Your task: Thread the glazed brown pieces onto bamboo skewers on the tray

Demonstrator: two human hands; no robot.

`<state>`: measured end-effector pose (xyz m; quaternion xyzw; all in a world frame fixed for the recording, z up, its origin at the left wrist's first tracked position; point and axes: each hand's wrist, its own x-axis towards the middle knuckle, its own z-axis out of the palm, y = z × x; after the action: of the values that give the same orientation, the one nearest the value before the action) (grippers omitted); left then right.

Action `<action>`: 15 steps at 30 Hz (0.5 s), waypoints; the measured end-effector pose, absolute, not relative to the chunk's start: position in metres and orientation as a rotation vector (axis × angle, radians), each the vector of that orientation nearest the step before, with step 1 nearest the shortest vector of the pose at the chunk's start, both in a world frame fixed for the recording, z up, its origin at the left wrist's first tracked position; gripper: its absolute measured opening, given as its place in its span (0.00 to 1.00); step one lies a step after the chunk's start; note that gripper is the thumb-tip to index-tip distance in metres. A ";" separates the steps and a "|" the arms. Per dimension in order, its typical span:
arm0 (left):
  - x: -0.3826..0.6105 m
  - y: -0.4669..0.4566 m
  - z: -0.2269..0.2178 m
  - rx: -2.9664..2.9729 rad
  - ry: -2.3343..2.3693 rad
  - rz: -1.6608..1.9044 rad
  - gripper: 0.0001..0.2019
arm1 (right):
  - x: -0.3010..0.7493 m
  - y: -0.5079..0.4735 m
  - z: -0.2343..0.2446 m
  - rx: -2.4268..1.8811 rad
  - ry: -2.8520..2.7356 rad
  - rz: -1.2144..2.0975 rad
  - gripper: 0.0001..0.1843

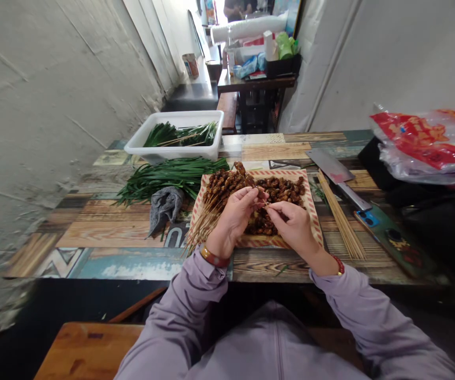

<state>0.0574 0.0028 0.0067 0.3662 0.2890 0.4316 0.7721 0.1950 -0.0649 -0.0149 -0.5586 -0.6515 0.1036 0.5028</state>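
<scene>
My left hand (235, 214) is closed in a pinch over the tray, on what looks like a small brown piece of meat. Close beside it, my right hand (293, 224) pinches what seems to be the end of a thin bamboo skewer; the fingers hide most of it. Beneath both hands lies a tray with a red-striped rim (315, 211). On its left side rest several loaded meat skewers (223, 186), their bare ends sticking out toward me. Loose dark brown meat pieces (288, 188) fill its right side.
Bare bamboo skewers (341, 219), a cleaver (332, 168) and a phone (395, 240) lie to the right. Chives (164, 177) and a grey cloth (166, 207) are on the left, before a white tub (174, 153) of greens. A plastic package (428, 140) stands far right.
</scene>
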 end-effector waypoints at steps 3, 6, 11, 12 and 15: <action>0.058 0.002 0.006 0.797 0.642 0.933 0.11 | 0.194 -0.066 -0.015 -1.361 -1.596 0.209 0.10; 0.060 0.002 0.005 0.807 0.639 0.929 0.12 | 0.194 -0.066 -0.013 -1.364 -1.603 0.207 0.10; 0.062 -0.002 0.007 0.837 0.647 0.917 0.11 | 0.194 -0.066 -0.010 -1.367 -1.587 0.218 0.11; 0.063 -0.003 0.007 0.848 0.653 0.913 0.11 | 0.194 -0.066 -0.010 -1.368 -1.583 0.220 0.11; 0.063 -0.003 0.009 0.877 0.672 0.911 0.13 | 0.195 -0.066 -0.009 -1.366 -1.571 0.220 0.10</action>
<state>0.0627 -0.0034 0.0086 0.4020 0.3078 0.4177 0.7545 0.1951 -0.0662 -0.0092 -0.5650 -0.6499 0.0910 0.5002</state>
